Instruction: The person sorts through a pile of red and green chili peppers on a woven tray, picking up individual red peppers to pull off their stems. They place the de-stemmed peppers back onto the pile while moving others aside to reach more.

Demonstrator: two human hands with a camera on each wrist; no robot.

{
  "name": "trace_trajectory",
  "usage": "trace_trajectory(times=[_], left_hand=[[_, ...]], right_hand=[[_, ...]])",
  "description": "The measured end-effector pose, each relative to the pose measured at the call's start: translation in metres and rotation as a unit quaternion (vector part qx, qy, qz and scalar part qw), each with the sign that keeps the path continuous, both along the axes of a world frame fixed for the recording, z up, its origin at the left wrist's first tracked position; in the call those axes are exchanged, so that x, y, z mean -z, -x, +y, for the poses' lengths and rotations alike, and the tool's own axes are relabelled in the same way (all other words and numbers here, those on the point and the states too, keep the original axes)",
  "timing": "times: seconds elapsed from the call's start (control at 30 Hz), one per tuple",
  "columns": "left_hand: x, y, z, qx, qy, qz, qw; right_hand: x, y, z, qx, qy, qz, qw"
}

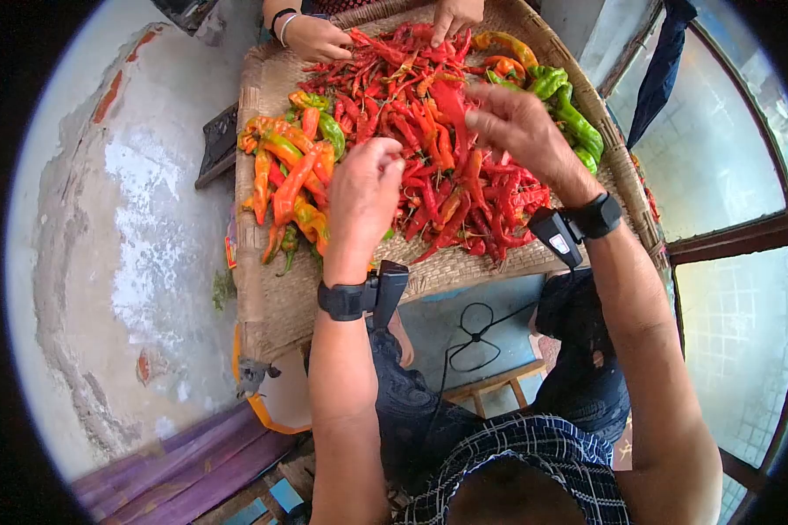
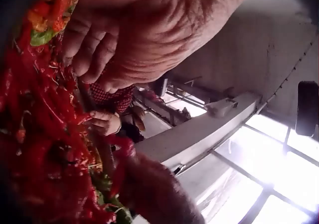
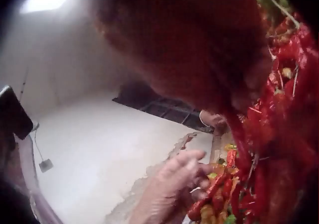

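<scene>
The right hand (image 1: pixel 521 131) grips a red pepper (image 1: pixel 451 103) in its fingers over the heap of red chilies (image 1: pixel 499 206), perhaps to keep it distinct from them. The left hand (image 1: pixel 365 188) looks relaxed, grasping nothing visible (it hovers beside the orange peppers (image 1: pixel 293 184)). The woven tray (image 1: pixel 249 219) has a raised rim, which likely stops the peppers rolling off.

Past the left edge of the woven tray (image 1: pixel 249 302) I see a peeling wall (image 1: pixel 149 236); past the right, bright frosted windows (image 1: pixel 727 149).
</scene>
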State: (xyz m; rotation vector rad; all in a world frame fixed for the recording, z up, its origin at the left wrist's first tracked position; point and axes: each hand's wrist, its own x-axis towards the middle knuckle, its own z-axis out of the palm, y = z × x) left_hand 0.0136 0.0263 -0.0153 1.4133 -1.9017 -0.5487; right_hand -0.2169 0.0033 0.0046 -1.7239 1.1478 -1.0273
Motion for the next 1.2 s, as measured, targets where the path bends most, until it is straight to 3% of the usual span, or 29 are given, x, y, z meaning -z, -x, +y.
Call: trace_trajectory(times=[0.03, 0.1, 0.17, 0.23, 0.27, 0.3, 0.43, 0.5, 0.53, 0.6, 0.63, 0.7, 0.8, 0.9, 0.97, 1.03, 1.1, 1.13, 1.17, 1.2], left_hand=[[0.005, 0.001, 0.002, -0.001, 0.000, -0.002, 1.000], [0.009, 0.009, 0.008, 0.019, 0.091, -0.177, 0.980], [0.007, 0.014, 0.010, 0.004, 0.050, -0.189, 0.981], [0.006, 0.015, 0.006, 0.018, 0.022, -0.175, 0.984], [0.008, 0.013, 0.002, 0.020, 0.040, -0.160, 0.986], [0.007, 0.013, -0.002, 0.019, 0.040, -0.159, 0.986], [-0.001, 0.011, -0.006, 0.005, -0.014, 0.129, 0.992], [-0.008, 0.009, -0.005, 0.019, -0.049, 0.233, 0.971], [-0.014, 0.009, -0.002, 0.018, -0.047, 0.231, 0.972], [-0.023, 0.010, 0.007, 0.062, -0.162, 0.371, 0.912], [-0.024, 0.010, 0.009, 0.063, -0.163, 0.370, 0.912], [-0.025, 0.009, 0.012, 0.138, -0.204, 0.478, 0.843], [-0.028, 0.009, 0.016, 0.158, -0.226, 0.507, 0.817], [-0.027, 0.004, 0.016, 0.141, -0.221, 0.502, 0.824], [-0.024, 0.001, 0.017, 0.138, -0.243, 0.484, 0.829], [-0.025, 0.001, 0.017, 0.139, -0.262, 0.464, 0.835], [-0.027, 0.005, 0.020, 0.056, -0.232, 0.302, 0.923], [-0.019, 0.004, 0.018, 0.008, -0.178, 0.211, 0.961], [-0.014, 0.002, 0.016, 0.008, -0.179, 0.211, 0.961], [-0.010, 0.000, 0.014, -0.001, -0.106, 0.096, 0.990]], right_hand=[[0.003, -0.002, -0.003, -0.001, 0.000, -0.002, 1.000], [0.007, -0.006, -0.010, 0.072, -0.007, -0.086, 0.994], [0.012, -0.008, -0.001, 0.068, -0.016, -0.119, 0.990], [0.020, -0.009, 0.003, -0.019, 0.030, -0.007, 0.999], [0.024, -0.011, 0.008, -0.028, 0.117, 0.068, 0.990], [0.024, -0.015, 0.012, -0.060, 0.146, 0.071, 0.985], [0.026, -0.015, 0.020, -0.057, 0.087, 0.088, 0.991], [0.028, -0.017, 0.019, -0.058, 0.096, 0.102, 0.988], [0.029, -0.020, 0.020, -0.041, 0.097, 0.065, 0.992], [0.026, -0.023, 0.022, -0.022, 0.096, 0.028, 0.995], [0.022, -0.025, 0.023, -0.032, 0.076, 0.010, 0.997], [0.019, -0.026, 0.025, -0.039, 0.053, -0.010, 0.998], [0.017, -0.028, 0.026, -0.151, -0.003, -0.056, 0.987], [0.011, -0.025, 0.029, -0.207, -0.068, -0.048, 0.975], [0.015, -0.024, 0.030, -0.218, -0.047, -0.048, 0.974], [0.008, -0.019, 0.030, -0.277, -0.204, -0.033, 0.938], [0.005, -0.012, 0.028, -0.291, -0.224, -0.001, 0.930], [0.008, -0.008, 0.023, -0.309, -0.174, 0.049, 0.934], [0.011, -0.006, 0.020, -0.325, -0.124, 0.098, 0.933], [-0.010, -0.006, 0.022, -0.252, -0.162, 0.145, 0.943]])
